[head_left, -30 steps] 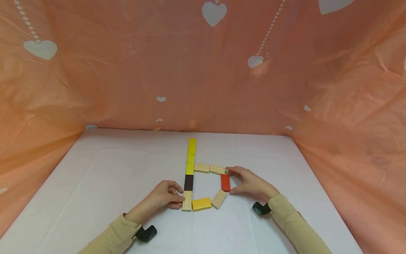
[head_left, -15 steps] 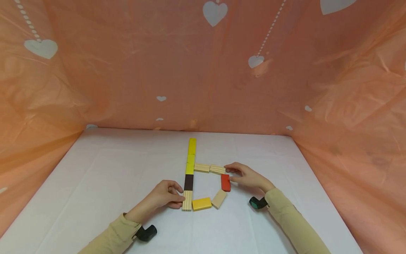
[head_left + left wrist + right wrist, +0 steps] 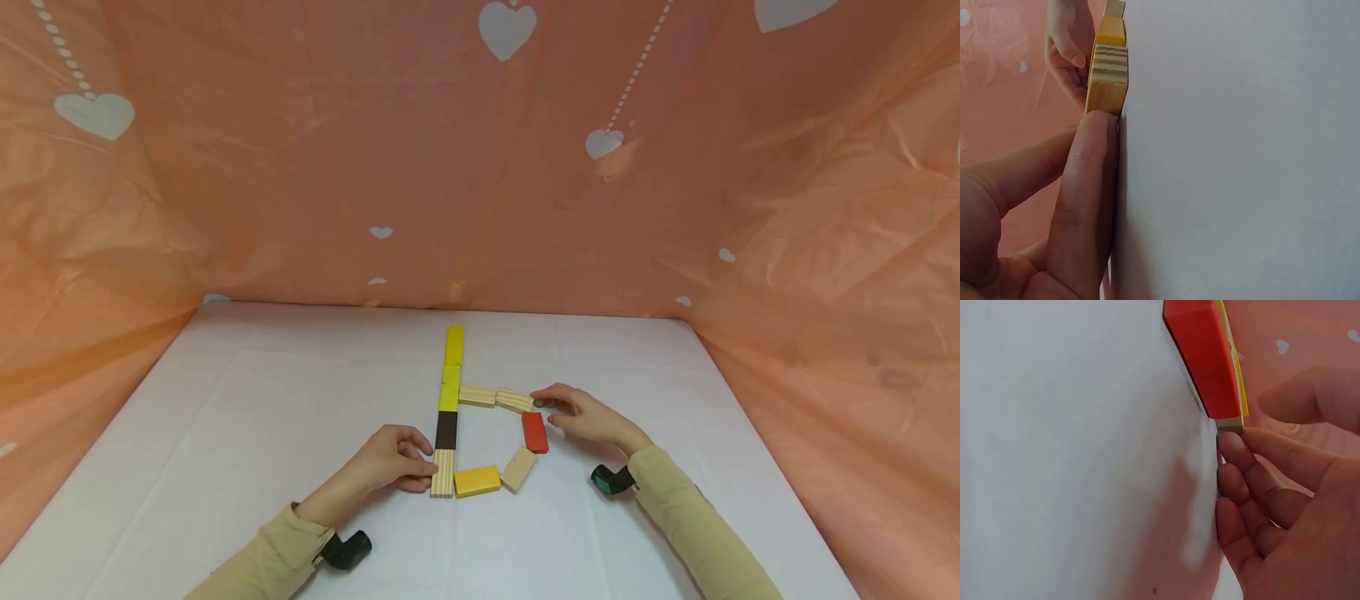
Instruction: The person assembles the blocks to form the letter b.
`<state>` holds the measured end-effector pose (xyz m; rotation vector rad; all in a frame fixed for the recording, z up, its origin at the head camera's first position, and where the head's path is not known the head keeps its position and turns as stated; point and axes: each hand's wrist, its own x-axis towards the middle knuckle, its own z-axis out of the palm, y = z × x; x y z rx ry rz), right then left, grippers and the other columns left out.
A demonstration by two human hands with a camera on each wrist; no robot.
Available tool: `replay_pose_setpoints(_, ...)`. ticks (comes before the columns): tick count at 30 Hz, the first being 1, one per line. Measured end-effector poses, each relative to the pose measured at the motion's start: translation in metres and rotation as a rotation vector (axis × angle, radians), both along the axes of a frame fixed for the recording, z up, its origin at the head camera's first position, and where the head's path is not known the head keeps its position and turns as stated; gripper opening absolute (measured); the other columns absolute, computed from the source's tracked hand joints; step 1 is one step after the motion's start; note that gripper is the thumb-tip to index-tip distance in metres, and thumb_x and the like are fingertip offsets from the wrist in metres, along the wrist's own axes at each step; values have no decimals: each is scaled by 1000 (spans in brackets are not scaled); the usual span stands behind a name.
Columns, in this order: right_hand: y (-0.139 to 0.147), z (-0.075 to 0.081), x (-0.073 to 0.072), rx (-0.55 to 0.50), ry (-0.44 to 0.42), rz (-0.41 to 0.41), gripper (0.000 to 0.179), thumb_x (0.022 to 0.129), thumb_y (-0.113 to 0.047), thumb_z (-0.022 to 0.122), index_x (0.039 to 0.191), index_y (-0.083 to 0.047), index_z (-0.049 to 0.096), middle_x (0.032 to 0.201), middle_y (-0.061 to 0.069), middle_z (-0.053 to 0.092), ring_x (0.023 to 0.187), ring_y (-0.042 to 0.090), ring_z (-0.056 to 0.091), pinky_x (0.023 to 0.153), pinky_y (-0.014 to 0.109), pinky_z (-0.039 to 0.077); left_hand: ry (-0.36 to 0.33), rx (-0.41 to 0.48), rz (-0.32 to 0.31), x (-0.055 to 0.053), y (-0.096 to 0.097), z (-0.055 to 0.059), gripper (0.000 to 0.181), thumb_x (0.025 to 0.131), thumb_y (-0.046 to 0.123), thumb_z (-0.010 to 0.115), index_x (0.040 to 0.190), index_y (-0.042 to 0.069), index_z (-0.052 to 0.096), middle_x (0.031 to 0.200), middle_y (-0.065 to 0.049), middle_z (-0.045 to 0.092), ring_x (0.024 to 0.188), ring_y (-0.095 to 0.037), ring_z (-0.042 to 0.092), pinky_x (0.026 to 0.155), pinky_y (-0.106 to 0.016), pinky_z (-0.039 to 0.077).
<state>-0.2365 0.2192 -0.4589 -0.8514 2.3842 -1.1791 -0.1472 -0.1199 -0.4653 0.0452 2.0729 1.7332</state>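
Note:
Flat wooden blocks lie end to end on the white tabletop. A column at the left holds yellow blocks, a dark brown block and a striped wood block at the near end. My left hand rests beside this striped block, a fingertip against its side. From the column, a loop of striped blocks, a red block, a plain wood block and an orange-yellow block bends round. My right hand touches the upper striped block's end with its fingertips; its thumb stands apart from the red block.
White cloth covers the table. An orange curtain with pale hearts stands along the back and both sides. Black wrist cameras hang under the sleeves near the tabletop.
My right hand has shifted slightly away from me, and its thumb has moved up from the red block's near end, then off its side. The red block has tilted slightly. The left hand stays put.

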Motion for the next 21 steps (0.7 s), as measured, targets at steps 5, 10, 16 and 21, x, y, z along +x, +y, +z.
replay_pose_setpoints(5,4,-4,-5,-16,-15,-22,35,97,-5,52,133,-3,52,125,10,57,114,26,52,100,38,45,1,-4,2,-1,0,-1,27,80,-3,74,101,-9,57,77,-14,59,60,-16,66,60,-31,61)
replay_pose_setpoints(10,8,-3,-6,-35,-21,-43,35,99,-8,49,134,-3,52,125,8,59,117,25,53,100,35,46,-3,-6,6,-2,0,-1,27,80,-3,74,101,-9,58,78,-14,59,61,-16,66,61,-31,61)
replay_pose_setpoints(16,14,1,-4,-73,-90,-96,36,101,-11,45,137,-7,49,127,4,59,121,21,51,104,34,43,-12,11,-4,-4,0,-1,29,81,-3,73,104,-10,57,80,-15,61,62,-16,66,62,-32,61)
replay_pose_setpoints(21,20,1,-4,-160,-111,-73,38,101,-8,44,138,0,46,130,14,56,121,29,50,100,26,45,-7,82,-27,-9,-4,-2,30,84,-5,68,109,-14,54,84,-14,65,68,-18,66,66,-34,61)
